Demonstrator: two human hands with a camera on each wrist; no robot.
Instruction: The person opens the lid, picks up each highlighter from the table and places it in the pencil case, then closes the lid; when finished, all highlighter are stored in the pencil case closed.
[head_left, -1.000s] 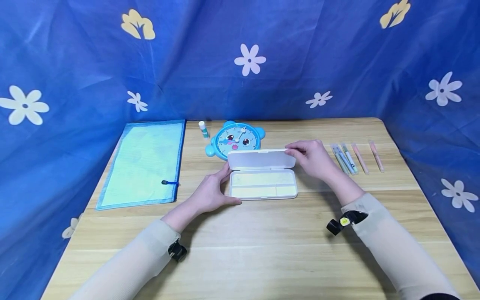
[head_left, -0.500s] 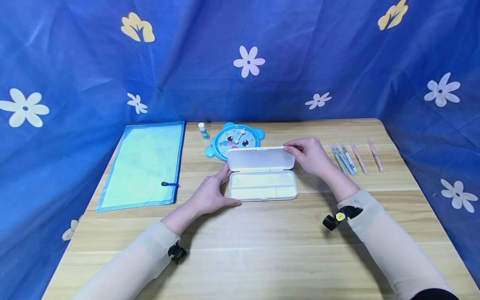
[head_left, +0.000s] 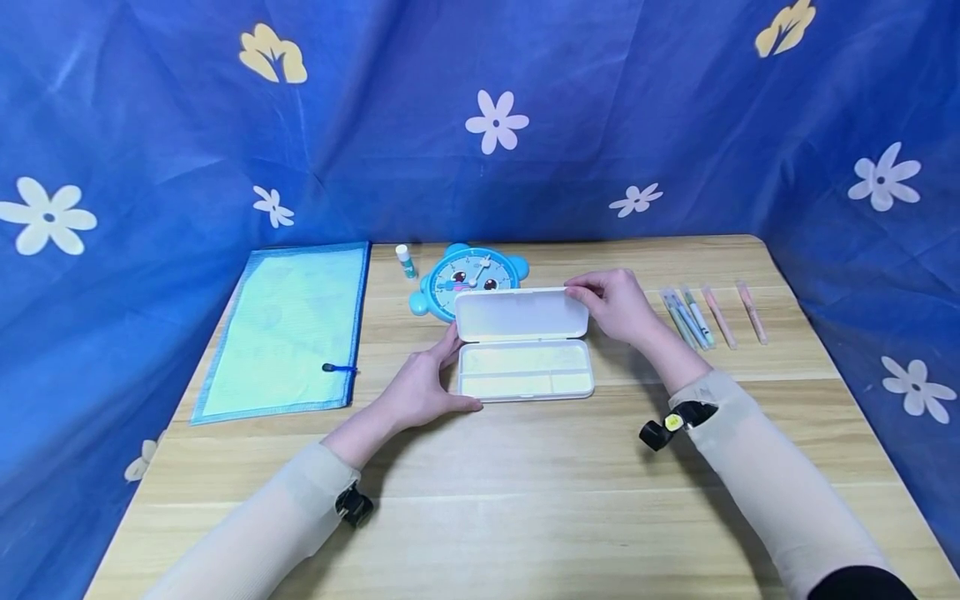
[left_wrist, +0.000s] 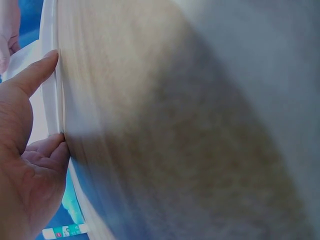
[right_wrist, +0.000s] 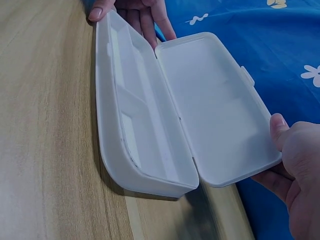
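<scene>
A white plastic pencil case (head_left: pixel 523 360) lies on the table with its lid (head_left: pixel 519 315) raised. Inside, the right wrist view shows a base divided into compartments with nothing in them. My left hand (head_left: pixel 418 388) grips the left end of the base, thumb at the front corner and fingers at the back. The lid's upper right corner is pinched by my right hand (head_left: pixel 617 305), its thumb on the inner face and its fingers behind. In the left wrist view only a strip of the case shows past the left hand.
Behind the lid is a blue cartoon clock (head_left: pixel 472 275), partly covered, with a glue stick (head_left: pixel 406 262) to its left. A mesh zip pouch (head_left: pixel 288 333) lies at the left. Several pens (head_left: pixel 690 318) lie at the right. A blue flowered cloth (head_left: pixel 570 167) hangs behind the table.
The lid has tilted a little farther up and back, covering more of the clock. My right hand has moved slightly back and left with it. The left hand has stayed in place.
</scene>
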